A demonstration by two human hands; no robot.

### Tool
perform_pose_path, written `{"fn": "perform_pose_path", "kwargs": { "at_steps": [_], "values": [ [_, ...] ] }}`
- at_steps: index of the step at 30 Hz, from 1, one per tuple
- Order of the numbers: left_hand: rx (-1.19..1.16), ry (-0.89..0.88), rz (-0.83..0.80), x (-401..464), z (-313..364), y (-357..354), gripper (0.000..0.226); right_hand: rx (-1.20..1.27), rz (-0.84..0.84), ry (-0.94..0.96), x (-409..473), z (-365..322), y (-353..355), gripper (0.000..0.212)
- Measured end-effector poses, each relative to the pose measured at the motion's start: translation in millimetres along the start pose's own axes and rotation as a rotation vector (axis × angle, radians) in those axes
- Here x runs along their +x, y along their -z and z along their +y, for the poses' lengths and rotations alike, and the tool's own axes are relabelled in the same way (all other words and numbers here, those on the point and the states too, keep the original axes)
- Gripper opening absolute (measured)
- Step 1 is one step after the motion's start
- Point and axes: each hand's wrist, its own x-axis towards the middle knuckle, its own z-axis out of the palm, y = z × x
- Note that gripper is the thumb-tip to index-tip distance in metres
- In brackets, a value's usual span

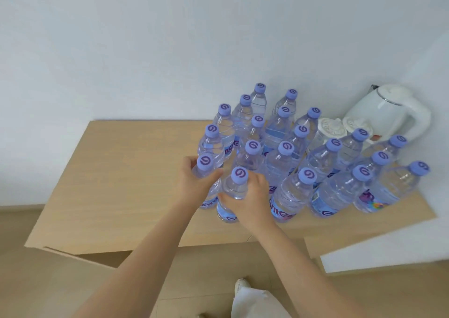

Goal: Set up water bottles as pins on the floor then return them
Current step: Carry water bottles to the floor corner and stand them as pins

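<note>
On wood: ribbed plastic bottles [286, 172].

Bare tabletop [116, 172] left of crowded bottles [303, 167]

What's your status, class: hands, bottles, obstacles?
Left hand gripping one bottle. Right hand gripping its neighbour. Both on table. Kettle behind cluster.

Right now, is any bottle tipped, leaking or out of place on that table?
Nothing stands out. The bottles stand upright and capped on the table, with no visible spill. The left hand and right hand each grip a front bottle.
</note>
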Motion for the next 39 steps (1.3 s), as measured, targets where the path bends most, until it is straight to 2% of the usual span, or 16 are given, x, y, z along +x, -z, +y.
{"fn": "perform_pose_path", "kwargs": {
  "at_steps": [5, 8, 11, 13, 15, 16, 17, 21, 25, 29, 32, 35, 39],
  "values": [
    [0.042, -0.010, -0.048, -6.3, -0.3, 9.1, 0.048, -0.021, -0.046, -0.064, -1.1, 0.5, 0.0, 0.063],
    [0.092, -0.025, -0.081, -17.8, -5.5, 11.5, 0.061, -0.021, -0.051, -0.056, -2.7, -5.4, 2.6, 0.064],
    [0.109, 0.104, 0.038, -39.8, -21.7, 4.5, 0.074, -0.077, -0.096, -0.051, -6.7, -9.8, 10.8, 0.079],
    [0.096, 0.283, 0.141, -58.3, -35.1, -0.9, 0.063, -0.097, -0.128, -0.063, -14.6, -8.8, 18.6, 0.084],
    [0.064, 0.393, 0.148, -73.4, -44.6, -6.7, 0.034, -0.089, -0.131, -0.074, -23.2, -3.8, 27.6, 0.078],
    [0.068, 0.390, 0.118, -79.4, -46.2, -10.4, 0.020, -0.095, -0.128, -0.082, -27.0, -0.5, 32.4, 0.073],
    [0.080, 0.355, 0.076, -85.1, -45.6, -15.6, 0.013, -0.101, -0.126, -0.091, -31.2, 3.2, 37.6, 0.070],
    [0.166, 0.158, -0.109, -98.6, -16.0, -48.5, 0.021, -0.070, -0.068, -0.104, -44.3, 12.0, 62.8, 0.049],
    [0.235, -0.128, -0.234, -99.5, 62.5, -110.3, 0.020, 0.014, 0.138, -0.093, -49.4, 13.5, 130.2, 0.031],
    [0.238, -0.420, -0.360, -127.1, 149.5, -203.2, 0.017, 0.034, 0.386, -0.083, -73.1, 23.3, 233.8, 0.029],
    [0.208, -0.589, -0.482, -180.2, 193.3, -291.7, 0.020, -0.029, 0.544, -0.103, -110.1, 43.5, 316.1, 0.030],
    [0.235, -0.682, -0.708, -252.7, 209.6, -381.9, 0.014, -0.139, 0.644, -0.208, -159.7, 76.2, 397.4, 0.041],
    [0.316, -0.752, -0.956, -344.7, 202.6, -479.4, 0.002, -0.211, 0.796, -0.369, -234.8, 125.5, 490.5, 0.041]
  ]
}}
